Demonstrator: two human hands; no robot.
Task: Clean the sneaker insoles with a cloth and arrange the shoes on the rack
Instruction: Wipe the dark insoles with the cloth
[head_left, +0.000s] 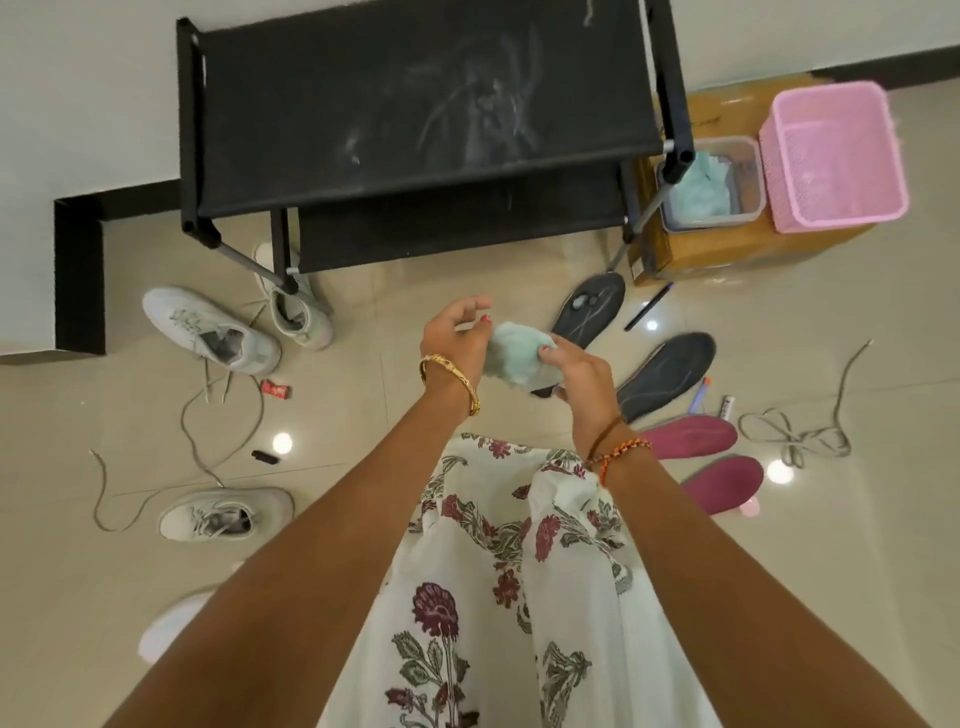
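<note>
Garment: white floral-print cloth (467, 597) hangs at the bottom centre, between the two forearms, nearest to me.
Left hand: I see the left hand (454, 345) raised over the floor, thumb against the cloth's left edge, the other fingers loosely curled and spread above it; a gold bangle (452, 376) sits on the wrist.
Right hand: the right hand (579, 371) has its fingers curled round the cloth's right side, gripping it; thread bracelets (618, 452) circle the wrist.
Cloth: pale green cloth (517, 356), bunched, held between both hands above the tiles.
Maroon insoles: two maroon insoles (691, 436) lie side by side on the floor just right of the right wrist.
Dark insoles: two dark grey insoles (667, 374), one beyond the hands and partly hidden by them, one to its right.
Loose lace: a grey shoelace (795, 431) coiled on the tiles, far right.
Sneakers: near white sneaker (226, 514) at lower left; two more white sneakers (213, 330) further back, one under the rack's left leg; laces trail between them.
Small items: red wrapper (275, 388) and a small dark object (265, 456) on the tiles, left; I cannot tell what the dark one is.
Rack: black shoe rack (415, 104) against the wall, top shelf scuffed with pale marks.
Box area: cardboard box (701, 249) right of the rack carries a clear container (748, 208) with green cloths and a pink basket (836, 156).
</note>
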